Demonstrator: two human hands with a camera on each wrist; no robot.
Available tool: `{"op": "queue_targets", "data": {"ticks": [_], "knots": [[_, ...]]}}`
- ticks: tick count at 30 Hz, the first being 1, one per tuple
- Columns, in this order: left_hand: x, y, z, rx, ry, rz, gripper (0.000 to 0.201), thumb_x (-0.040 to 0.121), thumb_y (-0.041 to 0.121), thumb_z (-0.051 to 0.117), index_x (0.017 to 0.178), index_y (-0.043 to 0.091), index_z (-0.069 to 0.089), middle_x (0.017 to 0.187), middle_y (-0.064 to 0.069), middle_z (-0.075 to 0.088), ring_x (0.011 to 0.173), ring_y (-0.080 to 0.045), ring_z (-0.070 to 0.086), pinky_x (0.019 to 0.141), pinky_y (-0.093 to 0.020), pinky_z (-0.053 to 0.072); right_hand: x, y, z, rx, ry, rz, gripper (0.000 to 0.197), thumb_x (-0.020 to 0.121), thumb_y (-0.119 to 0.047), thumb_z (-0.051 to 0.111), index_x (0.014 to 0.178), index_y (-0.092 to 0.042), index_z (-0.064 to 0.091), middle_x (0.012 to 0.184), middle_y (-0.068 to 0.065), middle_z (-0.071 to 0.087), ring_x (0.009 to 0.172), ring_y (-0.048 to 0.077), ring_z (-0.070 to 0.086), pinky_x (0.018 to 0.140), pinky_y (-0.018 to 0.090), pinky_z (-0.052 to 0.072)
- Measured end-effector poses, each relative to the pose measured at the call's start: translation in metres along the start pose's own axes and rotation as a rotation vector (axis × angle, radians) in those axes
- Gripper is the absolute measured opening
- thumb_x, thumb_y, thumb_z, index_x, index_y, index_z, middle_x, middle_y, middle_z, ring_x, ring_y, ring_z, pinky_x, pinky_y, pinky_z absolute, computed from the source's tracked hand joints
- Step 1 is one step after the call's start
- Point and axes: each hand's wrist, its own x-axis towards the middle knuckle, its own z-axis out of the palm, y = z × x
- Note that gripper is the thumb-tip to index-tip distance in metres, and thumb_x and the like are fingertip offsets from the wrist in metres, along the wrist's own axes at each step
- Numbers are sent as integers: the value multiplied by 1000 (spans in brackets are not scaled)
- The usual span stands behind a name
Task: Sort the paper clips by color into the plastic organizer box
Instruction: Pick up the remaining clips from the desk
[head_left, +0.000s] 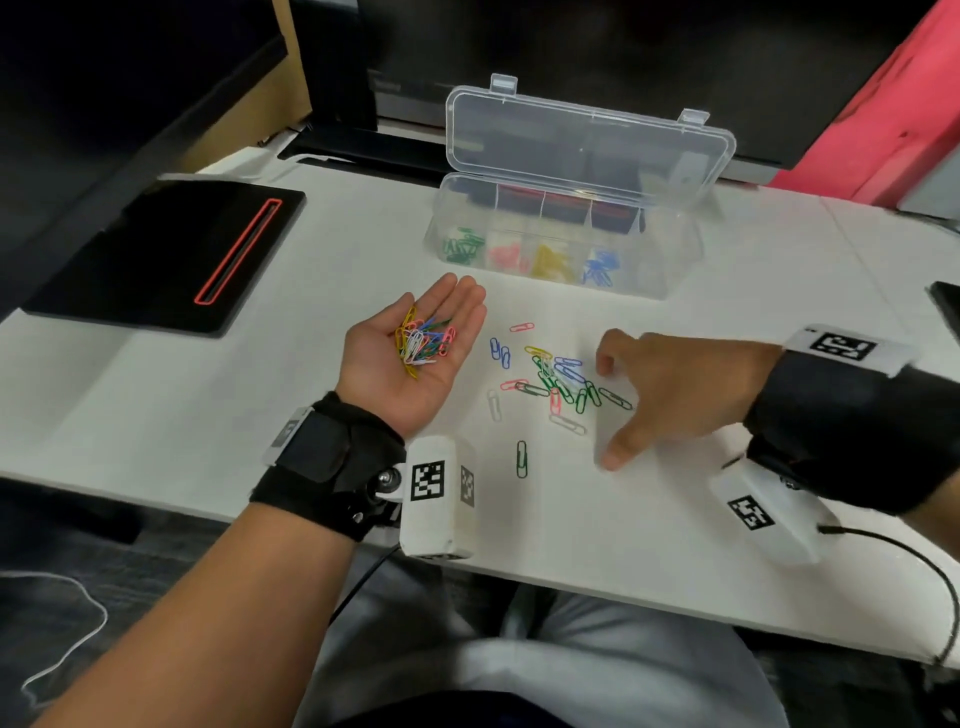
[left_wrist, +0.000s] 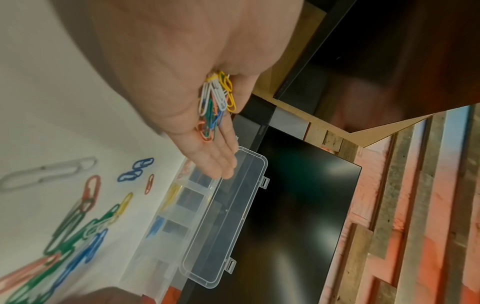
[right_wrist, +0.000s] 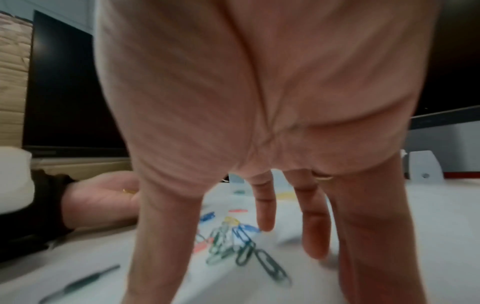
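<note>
My clear plastic box (head_left: 563, 236) sits open at the far side of the white table (head_left: 311, 395), its lid (head_left: 587, 140) tipped back. Green, pink, yellow and blue clips lie in four front slots. The back slots look dark, and I cannot tell what is in them. My left hand (head_left: 410, 353) is flat, palm up, carrying a mixed bunch of clips (head_left: 423, 340). My right hand (head_left: 675, 389) is spread, fingers down beside the loose clips (head_left: 558, 382). One green clip (head_left: 521, 458) lies apart, nearer the table's front edge.
</note>
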Motion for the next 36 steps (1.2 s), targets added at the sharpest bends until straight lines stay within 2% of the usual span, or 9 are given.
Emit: {"op": "queue_targets", "data": {"ticks": [4, 8, 14, 17, 21, 24, 29, 33, 36], "knots": [[1, -2, 2, 18, -2, -9, 37, 102, 19, 38, 113, -6, 63, 113, -21, 68, 96, -35, 70, 85, -44, 56, 4, -10, 9, 111, -1, 23, 131, 48, -82, 70, 148, -36, -1, 142, 7, 30, 126, 28, 46, 104, 43, 41], [1, -2, 2, 13, -4, -13, 37, 102, 19, 38, 111, -6, 64, 113, -21, 68, 95, -35, 71, 85, -47, 56, 8, -42, 17, 98, 85, -16, 133, 52, -81, 70, 151, -33, -5, 142, 15, 28, 130, 37, 34, 104, 41, 35], [-1, -1, 1, -3, -9, -6, 37, 102, 19, 38, 110, -6, 65, 113, -21, 68, 95, -35, 70, 85, -47, 56, 33, -49, 0, 137, 259, -113, 66, 78, -36, 77, 137, -23, 50, 134, 3, 53, 123, 24, 49, 98, 30, 39], [-2, -2, 1, 0, -6, -3, 37, 101, 18, 38, 110, -6, 64, 111, -22, 69, 93, -35, 71, 84, -47, 56, 42, -43, 0, 229, 367, -143, 33, 79, -18, 77, 111, -19, 71, 111, 1, 67, 97, 21, 62, 86, 28, 49], [-5, -6, 2, -5, 1, -2, 37, 101, 18, 39, 107, -8, 65, 110, -22, 69, 92, -35, 71, 86, -48, 55, 51, -37, 2, 477, 373, -122, 13, 81, -6, 70, 87, -16, 76, 87, -1, 73, 69, 20, 70, 74, 30, 59], [-12, -15, 4, 11, -10, -30, 38, 101, 19, 39, 110, -7, 64, 111, -23, 69, 96, -35, 70, 90, -45, 55, 55, -24, 2, 845, 286, -56, 13, 76, 1, 75, 76, -12, 76, 80, 5, 75, 70, 22, 73, 71, 28, 61], [-16, -31, 8, 50, 4, -93, 42, 101, 22, 35, 114, -8, 61, 118, -26, 65, 115, -36, 59, 96, -43, 48, 39, -26, -15, 1298, 378, -171, 13, 76, 9, 73, 82, -3, 72, 69, 6, 67, 65, 15, 67, 70, 22, 60], [-16, -48, 15, -32, -22, -157, 46, 101, 20, 36, 88, -10, 69, 94, -17, 61, 107, -30, 54, 101, -46, 44, 23, -49, -31, 974, 366, -340, 19, 74, -8, 81, 91, -10, 74, 75, 4, 71, 66, 12, 67, 73, 24, 58], [-15, -47, 18, -90, -21, -125, 37, 102, 16, 35, 97, -8, 62, 82, -21, 67, 83, -33, 66, 98, -45, 46, 20, -46, -42, 473, 486, -360, 37, 77, -32, 79, 112, -26, 69, 98, -7, 67, 84, 7, 63, 83, 22, 50]]}}
